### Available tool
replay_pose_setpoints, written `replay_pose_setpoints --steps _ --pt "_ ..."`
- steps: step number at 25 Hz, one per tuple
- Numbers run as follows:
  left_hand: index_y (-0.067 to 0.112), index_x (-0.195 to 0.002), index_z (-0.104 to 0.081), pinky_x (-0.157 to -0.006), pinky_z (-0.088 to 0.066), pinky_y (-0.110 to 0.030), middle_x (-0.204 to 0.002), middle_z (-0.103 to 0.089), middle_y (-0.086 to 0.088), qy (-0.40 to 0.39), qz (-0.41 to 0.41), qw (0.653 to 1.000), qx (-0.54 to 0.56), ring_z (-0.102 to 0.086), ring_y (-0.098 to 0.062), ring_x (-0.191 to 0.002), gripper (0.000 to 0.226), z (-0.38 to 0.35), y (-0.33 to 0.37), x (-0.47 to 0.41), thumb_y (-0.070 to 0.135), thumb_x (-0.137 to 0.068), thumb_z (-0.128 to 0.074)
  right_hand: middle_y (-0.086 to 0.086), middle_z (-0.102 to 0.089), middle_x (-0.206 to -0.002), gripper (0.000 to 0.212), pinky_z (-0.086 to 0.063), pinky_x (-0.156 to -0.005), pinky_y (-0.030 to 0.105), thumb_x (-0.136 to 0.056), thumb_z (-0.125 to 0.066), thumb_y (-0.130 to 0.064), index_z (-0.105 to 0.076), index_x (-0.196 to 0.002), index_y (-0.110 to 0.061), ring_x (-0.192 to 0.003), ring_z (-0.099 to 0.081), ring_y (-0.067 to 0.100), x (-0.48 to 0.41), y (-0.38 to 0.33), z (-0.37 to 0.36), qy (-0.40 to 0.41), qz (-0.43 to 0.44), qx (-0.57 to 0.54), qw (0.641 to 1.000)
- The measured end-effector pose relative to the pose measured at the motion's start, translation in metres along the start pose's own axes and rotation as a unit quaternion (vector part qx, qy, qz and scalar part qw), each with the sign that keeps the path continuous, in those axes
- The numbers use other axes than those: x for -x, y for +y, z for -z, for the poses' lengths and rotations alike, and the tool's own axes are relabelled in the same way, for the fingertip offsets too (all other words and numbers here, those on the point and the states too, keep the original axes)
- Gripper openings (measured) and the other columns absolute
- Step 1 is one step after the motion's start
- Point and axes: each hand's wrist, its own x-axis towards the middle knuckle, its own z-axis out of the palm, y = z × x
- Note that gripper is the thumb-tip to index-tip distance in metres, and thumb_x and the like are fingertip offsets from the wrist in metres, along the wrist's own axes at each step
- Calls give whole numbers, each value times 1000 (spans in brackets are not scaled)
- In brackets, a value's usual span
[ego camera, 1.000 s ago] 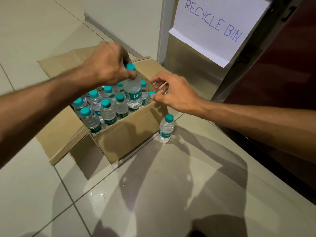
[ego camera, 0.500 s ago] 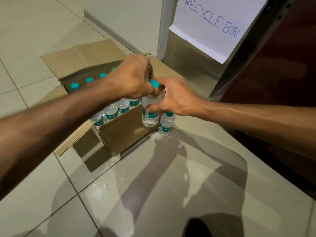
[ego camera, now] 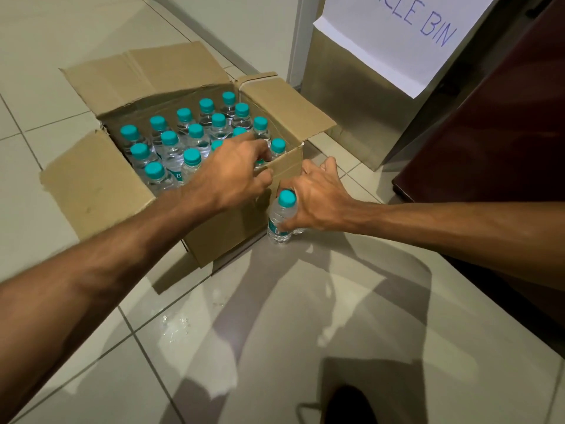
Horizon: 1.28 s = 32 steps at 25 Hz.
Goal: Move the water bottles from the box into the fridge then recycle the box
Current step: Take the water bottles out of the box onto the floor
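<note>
Water bottles (ego camera: 195, 139) stand in the cardboard box (ego camera: 101, 191); the right hand (ego camera: 321, 203) wraps a loose bottle (ego camera: 282, 217) on the tiled floor (ego camera: 305, 301), likely staging it for carrying. Reaching inside, the left hand (ego camera: 232, 175) curls its fingers, grip unclear.

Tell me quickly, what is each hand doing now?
Left hand: fingers curled inside the box, grip cannot be told.
Right hand: holding a bottle on the floor.

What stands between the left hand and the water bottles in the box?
Nothing visible does. The box flaps are folded open, and the left hand reaches over the water bottles at its near right corner. The right hand holds a bottle on the floor beside it.
</note>
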Motion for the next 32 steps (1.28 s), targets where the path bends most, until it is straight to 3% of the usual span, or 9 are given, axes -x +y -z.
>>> replay_pose_setpoints --steps 4,10,17,21,26,30,32 --pt "10 -122 -58 -86 -49 -40 -121 -53 -10 18 14 1000 -17 -52 -23 -107 38 -11 -20 5 34 -94 -56 3 -67 -100 57 -23 -84 41 -68 -76 -68 -69 -103 -23 -103 -44 20 -1 1 -15 44 31 47 997" --pt "8 -122 -60 -93 -49 -44 -124 -53 -12 25 35 999 -21 -53 -25 -112 36 -15 -36 10 31 -94 -58 3 -62 -92 60 -20 -81 39 -63 -74 -75 -73 -96 -25 -100 -44 21 -7 0 -27 65 34 90 993" --pt "5 -114 -63 -81 -48 -33 -110 -59 -13 50 41 998 -9 -50 -16 -95 28 -17 -50 13 23 -94 -58 7 -66 -96 67 -20 -82 38 -62 -72 -79 -65 -100 -25 -97 -44 22 -1 9 -29 71 60 91 992" --pt "5 -117 -61 -85 -51 -37 -113 -58 -13 53 46 998 -2 -53 -19 -97 29 -17 -52 9 22 -94 -58 3 -65 -102 65 -26 -86 40 -78 -46 -84 -63 -99 -25 -99 -49 18 1 7 -19 92 50 38 994" --pt "13 -131 -52 -89 -47 -32 -128 -52 -8 -5 24 1000 6 -52 -16 -105 39 -24 -46 -28 25 -94 -60 4 -60 -113 58 -42 -81 41 -95 -39 -63 -59 -122 -16 -96 -49 17 -10 13 -1 213 4 -70 975" --pt "19 -139 -47 -101 -47 -40 -138 -51 -8 -43 -9 999 11 -54 -23 -119 47 -37 -39 -66 22 -95 -60 6 -54 -124 58 -42 -84 38 -95 -45 -55 -48 -136 -14 -102 -50 17 -19 27 5 214 -35 -77 973" --pt "19 -139 -50 -98 -47 -37 -133 -53 -8 -53 -26 998 11 -54 -21 -113 46 -43 -35 -80 20 -94 -61 7 -53 -128 57 -44 -85 40 -95 -47 -52 -46 -138 -15 -104 -51 18 -23 34 6 206 -36 -63 976"
